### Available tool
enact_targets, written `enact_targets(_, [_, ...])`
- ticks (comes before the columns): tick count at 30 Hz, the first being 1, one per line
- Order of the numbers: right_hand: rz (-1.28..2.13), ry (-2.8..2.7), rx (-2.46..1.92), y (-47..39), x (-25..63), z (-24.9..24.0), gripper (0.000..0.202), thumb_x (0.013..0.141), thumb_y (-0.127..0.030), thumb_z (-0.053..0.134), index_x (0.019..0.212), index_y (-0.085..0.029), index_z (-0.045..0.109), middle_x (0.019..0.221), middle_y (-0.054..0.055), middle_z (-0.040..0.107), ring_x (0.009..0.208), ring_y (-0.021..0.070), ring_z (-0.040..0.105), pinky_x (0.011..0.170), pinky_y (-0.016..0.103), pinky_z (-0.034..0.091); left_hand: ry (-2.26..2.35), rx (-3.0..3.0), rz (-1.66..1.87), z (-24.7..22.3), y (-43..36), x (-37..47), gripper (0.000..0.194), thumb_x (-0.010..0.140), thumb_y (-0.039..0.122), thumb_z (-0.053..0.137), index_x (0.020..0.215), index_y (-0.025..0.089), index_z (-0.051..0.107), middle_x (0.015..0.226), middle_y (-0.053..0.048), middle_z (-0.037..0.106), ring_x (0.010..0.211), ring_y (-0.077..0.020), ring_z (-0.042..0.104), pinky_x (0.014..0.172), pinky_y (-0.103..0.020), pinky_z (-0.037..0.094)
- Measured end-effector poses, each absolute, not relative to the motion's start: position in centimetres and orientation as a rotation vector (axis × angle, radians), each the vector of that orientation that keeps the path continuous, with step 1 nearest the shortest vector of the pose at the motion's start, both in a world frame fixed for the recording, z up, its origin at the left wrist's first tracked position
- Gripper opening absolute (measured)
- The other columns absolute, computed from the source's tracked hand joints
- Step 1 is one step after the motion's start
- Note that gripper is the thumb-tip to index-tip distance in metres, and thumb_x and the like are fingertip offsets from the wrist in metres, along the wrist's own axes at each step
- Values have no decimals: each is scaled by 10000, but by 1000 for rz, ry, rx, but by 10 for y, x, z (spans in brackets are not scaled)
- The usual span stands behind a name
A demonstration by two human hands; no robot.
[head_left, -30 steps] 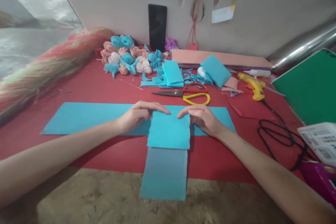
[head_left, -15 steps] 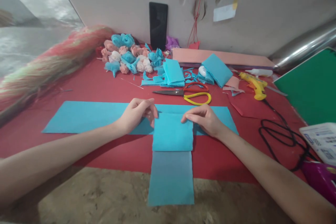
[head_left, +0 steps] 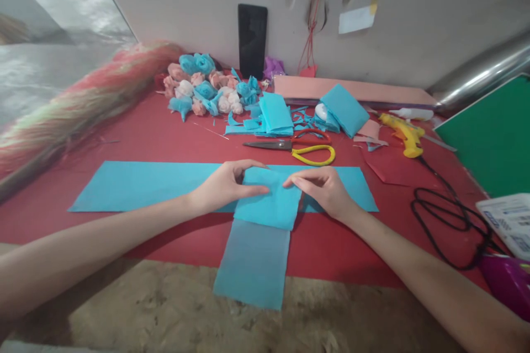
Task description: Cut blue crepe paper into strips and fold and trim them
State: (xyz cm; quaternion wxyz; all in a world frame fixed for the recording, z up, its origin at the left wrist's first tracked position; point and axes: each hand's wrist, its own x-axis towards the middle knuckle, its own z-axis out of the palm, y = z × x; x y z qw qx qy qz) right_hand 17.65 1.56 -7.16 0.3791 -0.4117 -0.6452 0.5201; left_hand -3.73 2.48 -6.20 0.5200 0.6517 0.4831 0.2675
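Observation:
A folded blue crepe paper strip is between my hands, its thin single layer hanging down over the table's front edge. My left hand grips its upper left part, thumb in front and fingers behind. At the upper right edge my right hand pinches the same strip between thumb and forefinger. Beneath both hands a long blue paper band lies crosswise on the red tabletop. Scissors with one red and one yellow handle lie just beyond the band.
Blue, pink and white paper flowers are heaped at the back left, near an upright black phone. Folded blue paper and scraps lie behind the scissors. A yellow glue gun and its black cable are at the right.
The folded strip has tilted, its hanging end swinging left. My left hand has moved right and closed over the strip's upper left part. My right hand keeps its pinch.

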Motion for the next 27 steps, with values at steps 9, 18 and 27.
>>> enact_targets(9, [1304,-1755,-1027,19,181,-75,287,860,-372,523,772,-215,746,794,8,720,575,113,609,521,228,455,1147,1633,667,-64,26,-38,479,628,370,753,1037,150,636,569,54,522,482,-84,423,430,-197,327])
enact_targets(18, [1361,-1898,-912,17,175,-70,290,899,-356,496,847,-218,746,902,7,732,892,164,640,812,265,453,1076,1750,594,-61,20,-38,555,676,308,726,1184,159,558,504,111,307,449,-60,256,398,-177,209])
enact_targets(27, [1387,-1933,-997,15,173,-70,315,887,-362,490,826,-187,745,821,26,728,818,168,624,701,267,446,976,1663,576,-59,21,-37,332,783,336,594,1031,118,629,525,79,377,441,-51,235,386,-188,160])
